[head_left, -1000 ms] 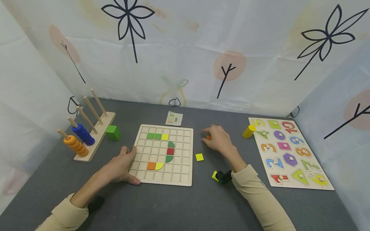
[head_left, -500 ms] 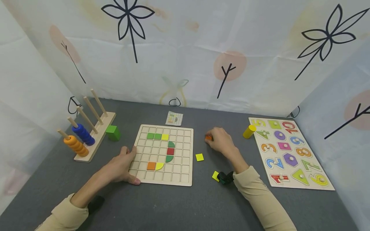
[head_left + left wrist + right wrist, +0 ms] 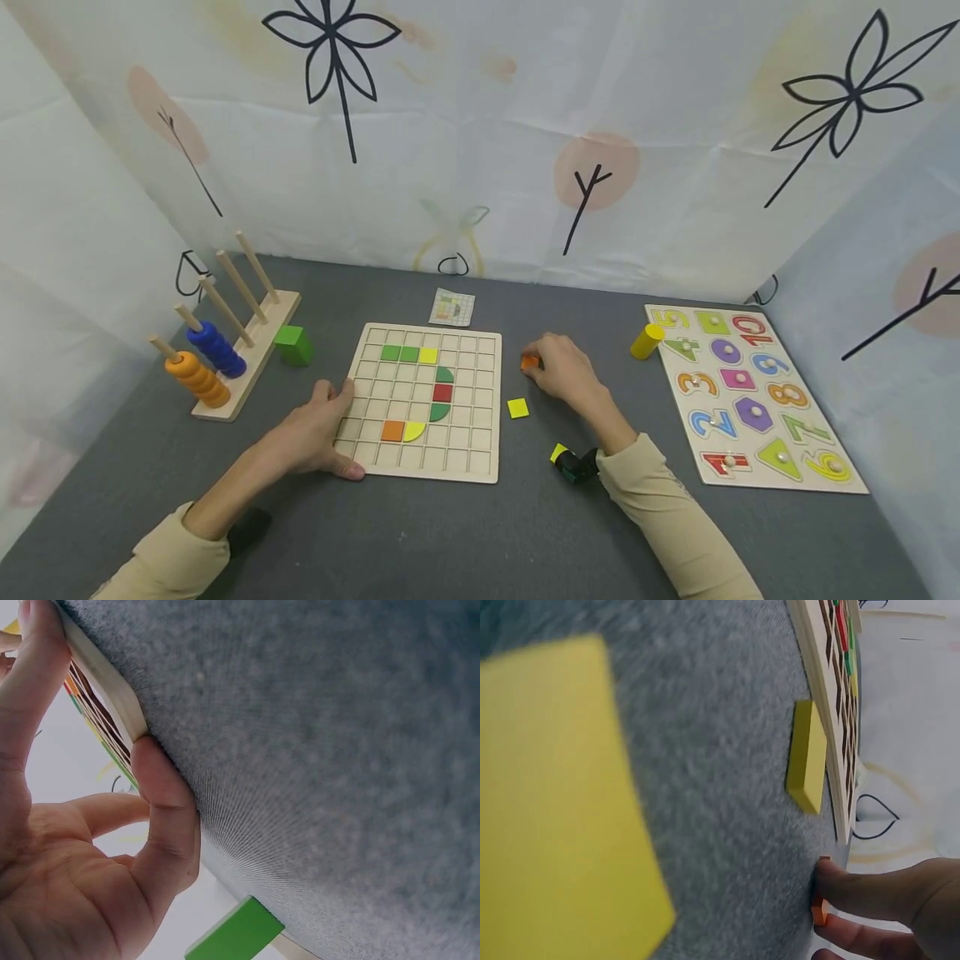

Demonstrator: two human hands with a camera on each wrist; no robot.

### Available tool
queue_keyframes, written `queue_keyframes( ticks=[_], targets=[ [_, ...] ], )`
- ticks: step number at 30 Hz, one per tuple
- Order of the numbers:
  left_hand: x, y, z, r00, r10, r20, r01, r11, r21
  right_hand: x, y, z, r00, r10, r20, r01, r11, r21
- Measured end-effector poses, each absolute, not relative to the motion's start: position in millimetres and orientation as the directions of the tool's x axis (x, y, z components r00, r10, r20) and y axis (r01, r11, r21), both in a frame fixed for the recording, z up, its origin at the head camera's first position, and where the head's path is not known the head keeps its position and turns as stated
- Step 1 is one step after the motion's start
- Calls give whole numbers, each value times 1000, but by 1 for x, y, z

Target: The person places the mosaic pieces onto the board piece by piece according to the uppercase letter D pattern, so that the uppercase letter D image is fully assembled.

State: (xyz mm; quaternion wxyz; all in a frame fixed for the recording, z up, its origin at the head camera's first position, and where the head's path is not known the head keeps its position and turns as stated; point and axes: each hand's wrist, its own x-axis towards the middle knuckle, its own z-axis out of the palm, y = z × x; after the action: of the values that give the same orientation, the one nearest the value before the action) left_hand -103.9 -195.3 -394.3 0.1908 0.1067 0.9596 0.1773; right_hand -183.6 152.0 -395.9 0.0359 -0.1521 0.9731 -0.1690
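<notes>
A wooden grid board lies flat at the middle of the grey table, with green, yellow, red and orange tiles set in some squares. My left hand grips its near left corner, thumb at the front edge and fingers along the left side. The left wrist view shows thumb and fingertips touching the board's pale edge. Beyond the board's right side, my right hand pinches an orange tile between thumb and finger, close to the table. In the right wrist view the orange tile is partly covered by the thumb.
Two yellow tiles lie right of the board, one partly behind the wrist strap. A small pattern card lies behind it. Left stand a peg stacker and a green block; right, a yellow cylinder and number puzzle.
My right hand has gripped the orange tile, drawn it right, then shifted it back left and slightly nearer. My left hand and the board have stayed put.
</notes>
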Motion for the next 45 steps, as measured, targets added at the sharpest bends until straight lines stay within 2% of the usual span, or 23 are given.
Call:
queue_keyframes(
  ticks=[20, 38, 45],
  targets=[
    [-104, -196, -395, -908, 265, -325, 130, 915, 382, -165, 94, -384, -890, -451, 65, -441, 817, -371],
    [-105, -196, -394, -906, 275, -323, 144, 916, 375, -160, 54, -384, -810, -585, 48, -540, 711, -451],
    [-103, -195, -393, -908, 278, -313, 147, 912, 383, -158, 50, -389, -805, -593, 25, -536, 708, -461]
  ],
)
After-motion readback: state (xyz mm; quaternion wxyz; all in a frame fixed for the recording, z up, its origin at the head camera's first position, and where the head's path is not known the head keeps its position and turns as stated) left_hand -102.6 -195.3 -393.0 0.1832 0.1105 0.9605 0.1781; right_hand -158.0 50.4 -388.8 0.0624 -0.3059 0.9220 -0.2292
